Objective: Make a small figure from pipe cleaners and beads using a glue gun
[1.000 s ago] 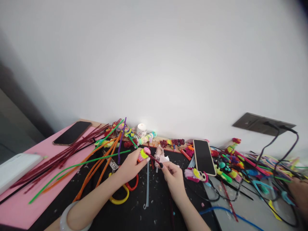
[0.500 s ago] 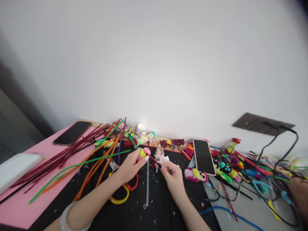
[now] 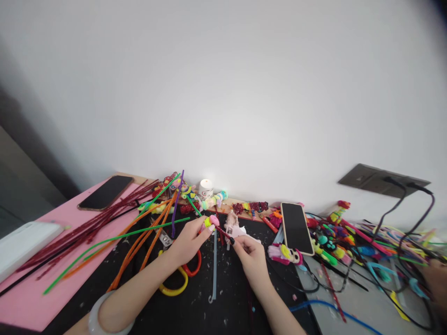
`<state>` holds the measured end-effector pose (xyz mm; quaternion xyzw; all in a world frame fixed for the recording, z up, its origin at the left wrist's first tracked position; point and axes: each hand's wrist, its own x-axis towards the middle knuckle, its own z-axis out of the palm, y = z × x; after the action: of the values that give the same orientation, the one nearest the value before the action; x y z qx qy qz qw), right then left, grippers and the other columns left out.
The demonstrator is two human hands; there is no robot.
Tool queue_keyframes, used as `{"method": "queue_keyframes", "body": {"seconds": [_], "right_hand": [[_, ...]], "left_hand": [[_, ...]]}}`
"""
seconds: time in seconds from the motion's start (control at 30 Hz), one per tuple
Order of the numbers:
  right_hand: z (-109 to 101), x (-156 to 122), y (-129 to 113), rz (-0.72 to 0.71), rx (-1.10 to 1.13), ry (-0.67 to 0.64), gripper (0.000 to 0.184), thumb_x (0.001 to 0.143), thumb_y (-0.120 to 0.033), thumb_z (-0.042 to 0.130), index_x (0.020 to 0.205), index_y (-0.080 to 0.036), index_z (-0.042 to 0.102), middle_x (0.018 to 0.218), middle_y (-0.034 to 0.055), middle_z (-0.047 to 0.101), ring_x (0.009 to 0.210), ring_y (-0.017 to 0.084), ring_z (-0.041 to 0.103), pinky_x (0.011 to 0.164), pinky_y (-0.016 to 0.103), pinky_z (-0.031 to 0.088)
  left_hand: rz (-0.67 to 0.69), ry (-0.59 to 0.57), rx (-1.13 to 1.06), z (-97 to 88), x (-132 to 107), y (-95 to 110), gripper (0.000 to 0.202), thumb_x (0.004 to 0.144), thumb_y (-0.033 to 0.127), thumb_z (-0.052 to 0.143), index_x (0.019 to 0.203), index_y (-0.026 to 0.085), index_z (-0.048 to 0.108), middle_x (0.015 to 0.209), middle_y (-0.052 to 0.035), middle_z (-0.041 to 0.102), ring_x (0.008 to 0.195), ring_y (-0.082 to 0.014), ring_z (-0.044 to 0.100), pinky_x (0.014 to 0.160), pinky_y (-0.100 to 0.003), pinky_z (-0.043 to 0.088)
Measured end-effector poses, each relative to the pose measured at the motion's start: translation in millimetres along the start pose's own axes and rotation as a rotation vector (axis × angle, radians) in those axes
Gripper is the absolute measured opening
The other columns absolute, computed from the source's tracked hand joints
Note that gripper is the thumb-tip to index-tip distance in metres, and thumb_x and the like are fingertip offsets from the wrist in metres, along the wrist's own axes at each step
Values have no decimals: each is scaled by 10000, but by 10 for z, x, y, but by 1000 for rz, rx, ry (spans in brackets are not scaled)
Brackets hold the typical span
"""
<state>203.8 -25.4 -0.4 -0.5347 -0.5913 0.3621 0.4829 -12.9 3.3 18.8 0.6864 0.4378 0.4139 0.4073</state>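
Observation:
My left hand point(image 3: 186, 241) pinches a small pink, yellow and green pipe-cleaner piece point(image 3: 210, 221) above the black mat point(image 3: 195, 302). My right hand point(image 3: 249, 253) is closed on the end of a dark red pipe cleaner point(image 3: 223, 231) that runs from the piece to its fingertips. Both hands are close together at the table's middle. Just behind them lies a pale pink and white craft figure point(image 3: 233, 226). A pale bracelet point(image 3: 94, 316) sits on my left wrist.
Long red, orange, green and purple pipe cleaners point(image 3: 122, 232) fan out at the left over a pink sheet point(image 3: 42, 298). Scissors with yellow and red handles point(image 3: 174, 284) lie under my left forearm. Phones point(image 3: 295, 227) point(image 3: 104, 192), a white jar point(image 3: 205, 188), cables and finished craft pieces point(image 3: 331, 237) crowd the back and right.
The hands have barely shifted; my left hand has turned the small coloured piece slightly, and my right hand keeps its pinch on the dark red pipe cleaner.

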Motion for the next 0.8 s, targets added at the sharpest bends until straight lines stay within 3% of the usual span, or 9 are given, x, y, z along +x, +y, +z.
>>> {"method": "queue_keyframes", "body": {"seconds": [0.33, 0.8], "right_hand": [[-2, -4, -10, 0, -9, -15, 468, 849, -623, 756, 628, -212, 725, 614, 30, 651, 591, 188, 539, 556, 291, 444], [32, -15, 96, 19, 37, -77, 389, 838, -554, 756, 638, -222, 731, 613, 13, 627, 577, 170, 512, 533, 271, 423]], "left_hand": [[-4, -8, 14, -10, -1, -83, 382, 1003, 528, 479, 762, 233, 494, 733, 32, 477, 712, -174, 431, 687, -309, 369], [-37, -3, -38, -6, 4, -44, 396, 969, 554, 493, 725, 244, 462, 690, 42, 435, 666, -158, 381, 652, -305, 326]]}}
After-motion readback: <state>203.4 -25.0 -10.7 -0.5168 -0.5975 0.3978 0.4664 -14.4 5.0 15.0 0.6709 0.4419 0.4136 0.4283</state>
